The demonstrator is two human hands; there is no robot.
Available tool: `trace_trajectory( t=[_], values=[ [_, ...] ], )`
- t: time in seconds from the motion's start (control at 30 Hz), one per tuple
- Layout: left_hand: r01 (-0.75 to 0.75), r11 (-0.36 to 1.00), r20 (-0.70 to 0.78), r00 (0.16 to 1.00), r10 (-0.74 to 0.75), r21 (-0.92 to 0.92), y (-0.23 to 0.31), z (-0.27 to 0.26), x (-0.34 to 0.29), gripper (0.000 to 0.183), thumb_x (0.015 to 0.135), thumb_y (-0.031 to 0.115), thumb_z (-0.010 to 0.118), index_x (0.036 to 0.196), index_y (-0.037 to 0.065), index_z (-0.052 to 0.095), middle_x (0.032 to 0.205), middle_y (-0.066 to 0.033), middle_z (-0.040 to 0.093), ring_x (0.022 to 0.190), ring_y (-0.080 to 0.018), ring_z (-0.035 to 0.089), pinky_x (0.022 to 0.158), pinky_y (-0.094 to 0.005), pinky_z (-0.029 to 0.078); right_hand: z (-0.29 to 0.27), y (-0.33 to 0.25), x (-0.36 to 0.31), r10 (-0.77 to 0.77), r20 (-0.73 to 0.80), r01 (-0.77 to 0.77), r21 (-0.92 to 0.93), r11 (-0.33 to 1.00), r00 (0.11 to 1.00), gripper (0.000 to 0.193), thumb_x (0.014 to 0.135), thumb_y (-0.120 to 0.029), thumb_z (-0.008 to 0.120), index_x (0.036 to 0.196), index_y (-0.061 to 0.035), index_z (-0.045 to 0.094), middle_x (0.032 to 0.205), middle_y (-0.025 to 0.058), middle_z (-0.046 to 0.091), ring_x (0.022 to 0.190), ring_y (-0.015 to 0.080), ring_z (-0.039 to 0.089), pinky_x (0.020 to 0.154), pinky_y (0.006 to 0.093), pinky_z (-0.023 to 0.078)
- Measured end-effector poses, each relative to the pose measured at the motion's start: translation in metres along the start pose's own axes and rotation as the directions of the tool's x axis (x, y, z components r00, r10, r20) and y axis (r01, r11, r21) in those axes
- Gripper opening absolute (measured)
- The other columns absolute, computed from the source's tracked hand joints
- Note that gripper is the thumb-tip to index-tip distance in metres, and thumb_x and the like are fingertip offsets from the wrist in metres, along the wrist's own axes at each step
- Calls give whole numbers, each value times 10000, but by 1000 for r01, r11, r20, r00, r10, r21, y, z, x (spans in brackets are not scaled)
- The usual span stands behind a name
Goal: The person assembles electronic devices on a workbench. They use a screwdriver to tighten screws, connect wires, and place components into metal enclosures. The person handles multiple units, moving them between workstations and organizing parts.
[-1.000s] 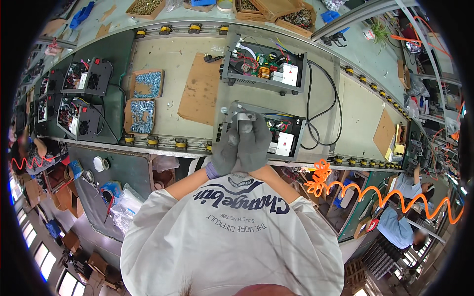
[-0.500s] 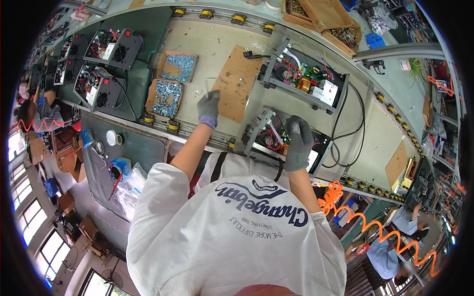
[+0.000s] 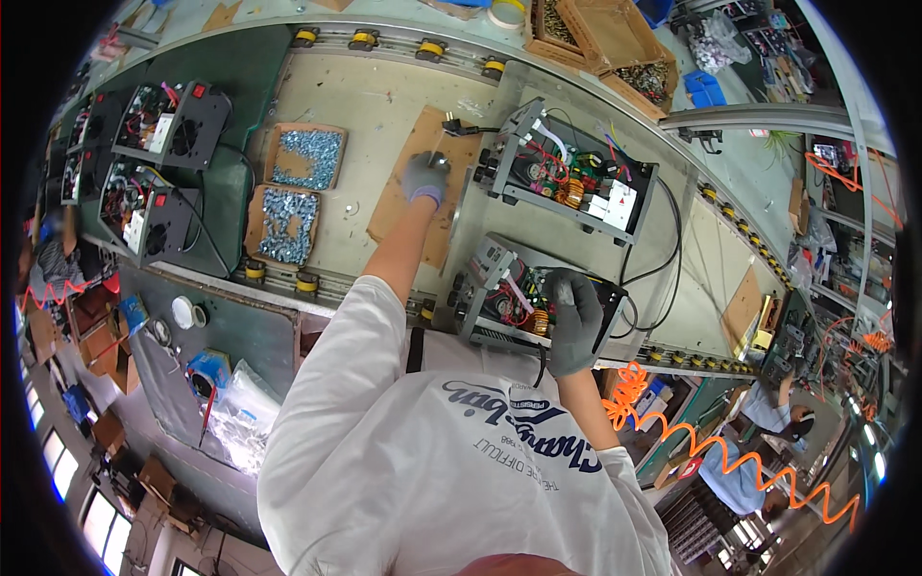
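My left hand (image 3: 425,179), in a grey glove, is over a brown cardboard sheet (image 3: 392,219). Its fingers are drawn together at a small shiny piece too small to name. My gloved right hand (image 3: 574,322) lies over the near open electrical unit (image 3: 490,272), fingers bent together and pointing into the casing; what they pinch, if anything, is hidden. That unit's dark metal case shows wires and a copper coil. Behind it stands a second open unit (image 3: 567,178) with a white block and coils. A black power plug (image 3: 456,125) rests at the sheet's far end.
Two shallow boxes of small metal fasteners, a far box (image 3: 279,158) and a near box (image 3: 256,235), stand left of the cardboard. More black units (image 3: 178,125) sit on the green surface further left. Black cables (image 3: 677,245) loop at the right. An orange coiled hose (image 3: 711,446) hangs nearby.
My left hand has moved forward and right across the cardboard, toward the plug. My right hand stays over the near unit. The whole view has shifted slightly.
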State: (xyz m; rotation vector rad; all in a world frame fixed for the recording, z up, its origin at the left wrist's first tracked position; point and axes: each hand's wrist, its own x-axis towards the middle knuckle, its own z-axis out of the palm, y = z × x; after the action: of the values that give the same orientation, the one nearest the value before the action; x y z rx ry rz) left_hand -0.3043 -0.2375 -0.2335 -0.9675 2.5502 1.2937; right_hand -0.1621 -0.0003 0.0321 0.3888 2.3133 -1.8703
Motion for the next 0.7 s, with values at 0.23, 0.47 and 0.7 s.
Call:
trace_trajectory(
  t=[0.23, 0.47, 0.7],
  values=[
    [196, 811, 63, 979, -194, -552, 8, -35, -27, 245, 872, 181, 671, 1071, 47, 723, 926, -102, 706, 826, -197, 677, 682, -332, 526, 2, 16, 21, -136, 19, 138, -138, 981, 990, 204, 963, -155, 588, 1054, 16, 652, 975, 97, 666, 856, 173, 616, 785, 296, 490],
    [556, 229, 598, 702, 386, -799, 102, -147, -185, 325, 926, 169, 643, 1178, -36, 646, 683, 0, 532, 509, -73, 422, 502, -221, 349, 43, -33, 28, -419, 148, 444, -301, 844, 896, 281, 917, -182, 655, 1160, -45, 690, 1002, 150, 652, 833, 285, 658, 733, 355, 525],
    [406, 608, 689, 636, 349, -682, 114, -167, -212, 310, 928, 232, 652, 1087, -34, 665, 757, -11, 599, 589, -65, 471, 536, -213, 363, 23, -37, 19, -576, 217, 615, -256, 746, 788, 258, 862, -164, 697, 1102, -75, 722, 1022, 116, 647, 872, 276, 651, 733, 358, 528]
  ],
)
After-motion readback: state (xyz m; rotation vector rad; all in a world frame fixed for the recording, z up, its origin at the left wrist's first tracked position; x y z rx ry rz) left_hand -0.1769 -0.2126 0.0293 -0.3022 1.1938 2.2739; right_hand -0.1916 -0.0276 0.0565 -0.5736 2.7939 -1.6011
